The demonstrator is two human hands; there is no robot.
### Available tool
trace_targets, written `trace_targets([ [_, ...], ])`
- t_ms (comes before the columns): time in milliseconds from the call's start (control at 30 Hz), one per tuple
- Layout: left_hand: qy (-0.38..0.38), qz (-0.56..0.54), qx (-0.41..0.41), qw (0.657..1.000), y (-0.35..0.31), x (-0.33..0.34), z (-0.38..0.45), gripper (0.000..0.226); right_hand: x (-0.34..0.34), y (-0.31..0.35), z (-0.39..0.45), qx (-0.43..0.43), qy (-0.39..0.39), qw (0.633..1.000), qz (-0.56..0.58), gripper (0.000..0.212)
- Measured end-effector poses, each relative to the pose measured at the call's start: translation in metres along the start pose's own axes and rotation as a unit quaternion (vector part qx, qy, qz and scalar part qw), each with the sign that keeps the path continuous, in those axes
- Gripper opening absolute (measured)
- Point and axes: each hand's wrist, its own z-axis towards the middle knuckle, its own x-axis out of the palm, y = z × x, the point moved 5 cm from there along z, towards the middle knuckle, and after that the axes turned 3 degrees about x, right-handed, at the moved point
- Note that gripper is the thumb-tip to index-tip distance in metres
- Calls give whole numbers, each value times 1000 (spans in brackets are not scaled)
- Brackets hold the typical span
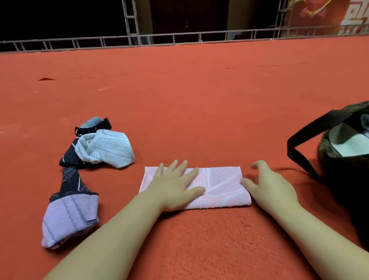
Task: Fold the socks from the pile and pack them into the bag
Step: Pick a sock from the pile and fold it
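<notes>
Step in hand, as judged: flattening of a folded pink sock (pixel 220 182) on the red carpet (pixel 197 102) ahead of packing. Left hand (pixel 175 186) laid palm-down on the left half of the sock, fingers straight and spread, pressing, nothing gripped. Right hand (pixel 270 187) set at the right edge of the sock, fingers loosely curled and lifted, thumb tip touching or just beside the folded edge; nothing held; contact not fully resolvable. Sock flat and rectangular, between both hands, near the body. Bag (pixel 359 162) to the right, mouth open, dark strap (pixel 308 136) looped toward the sock, some white and dark fabric already inside. Pile of remaining socks to the left: pale blue sock (pixel 109 150) over a dark patterned sock (pixel 69 156), plus a lilac striped sock (pixel 71 217) with a dark patterned leg part, well apart from the bag. Next move, as judged: closing of fingers on the folded sock without disturbing the fold, then transfer rightward over the strap into the open mouth. Hidden or unclear: left part of the sock under the palm; number of layers in the fold; contents deep in the bag; right side and bottom of the bag cut off by the frame; count of socks in the pile indeterminate owing to overlap.
</notes>
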Motion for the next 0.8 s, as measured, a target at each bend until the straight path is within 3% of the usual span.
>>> trace_targets([
  [133,12,-46,-15,999,-8,-6,26,75,1,-3,1,21,6,997,74,35],
  [233,-33,-85,4,996,-12,-26,35,46,0,-5,-4,22,29,988,148,31],
  [300,-23,-173,7,985,-13,-37,33,26,-3,-3,-8,12,50,982,183,30],
  [400,-32,-242,36,969,-12,-64,21,28,-9,5,-16,18,79,959,273,37],
  [467,-62,-292,47,953,-10,-84,10,27,-13,12,-23,38,112,925,361,45],
  [567,-96,-473,36,875,-8,-105,-7,18,-13,31,-36,75,205,847,485,60],
  [633,-114,-538,15,835,-7,-116,-18,13,-16,47,-42,86,221,793,561,62],
  [733,-151,-548,-22,822,0,-124,-26,16,-27,65,-39,74,169,734,654,66],
  [800,-160,-539,-44,826,9,-122,-26,16,-35,76,-34,44,144,739,656,65],
])
